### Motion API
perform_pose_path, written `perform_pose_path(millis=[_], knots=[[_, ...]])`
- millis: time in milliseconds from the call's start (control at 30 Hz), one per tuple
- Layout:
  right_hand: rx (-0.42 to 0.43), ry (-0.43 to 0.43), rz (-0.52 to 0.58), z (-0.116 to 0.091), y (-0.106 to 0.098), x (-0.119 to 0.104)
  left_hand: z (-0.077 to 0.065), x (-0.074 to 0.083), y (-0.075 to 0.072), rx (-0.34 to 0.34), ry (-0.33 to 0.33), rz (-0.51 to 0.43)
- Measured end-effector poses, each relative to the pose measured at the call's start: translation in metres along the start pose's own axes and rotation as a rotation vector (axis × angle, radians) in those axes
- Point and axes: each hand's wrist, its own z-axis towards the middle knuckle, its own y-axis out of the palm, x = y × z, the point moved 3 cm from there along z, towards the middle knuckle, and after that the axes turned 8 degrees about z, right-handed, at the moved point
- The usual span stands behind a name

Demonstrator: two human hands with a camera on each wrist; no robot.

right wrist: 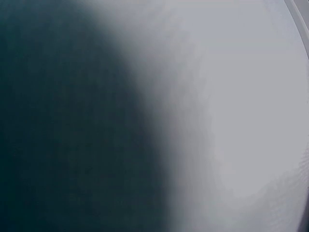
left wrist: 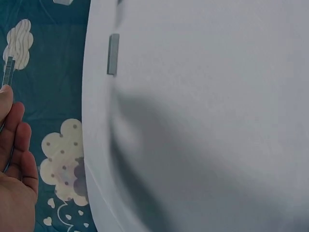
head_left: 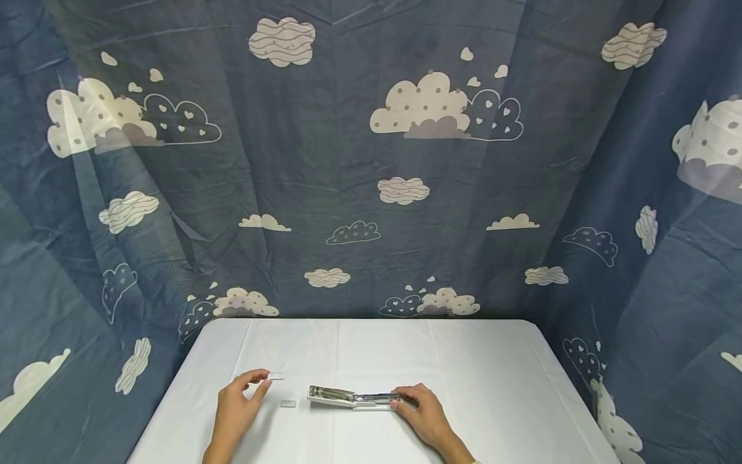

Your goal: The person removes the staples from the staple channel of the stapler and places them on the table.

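A strip of staples (head_left: 276,376) is pinched between the thumb and fingers of my left hand (head_left: 237,407), raised above the white table. In the left wrist view that strip (left wrist: 8,71) points up from the fingertips at the left edge. Another staple strip (left wrist: 113,54) lies on the cloth below, to the right of the left hand. Mid-table, a white and silver stapler (head_left: 333,396) lies folded open, its metal channel showing. My right hand (head_left: 428,415) grips its right end with thumb and fingers. The right wrist view shows only blurred shadow and white surface.
A white cloth covers the table (head_left: 481,367). Dark blue curtains (head_left: 336,154) with cloud prints hang behind it and along both sides.
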Motion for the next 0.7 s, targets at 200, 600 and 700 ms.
perform_pose_path(millis=[200, 600, 700], knots=[[0.007, 0.001, 0.006, -0.001, 0.000, 0.000, -0.004, -0.013, -0.001, 0.000, -0.022, 0.019], [0.013, -0.001, 0.003, -0.001, 0.001, 0.002, -0.009, -0.031, -0.002, -0.041, -0.038, 0.050], [0.014, 0.000, 0.006, -0.001, 0.001, 0.003, -0.009, -0.035, -0.002, -0.055, -0.046, 0.059]])
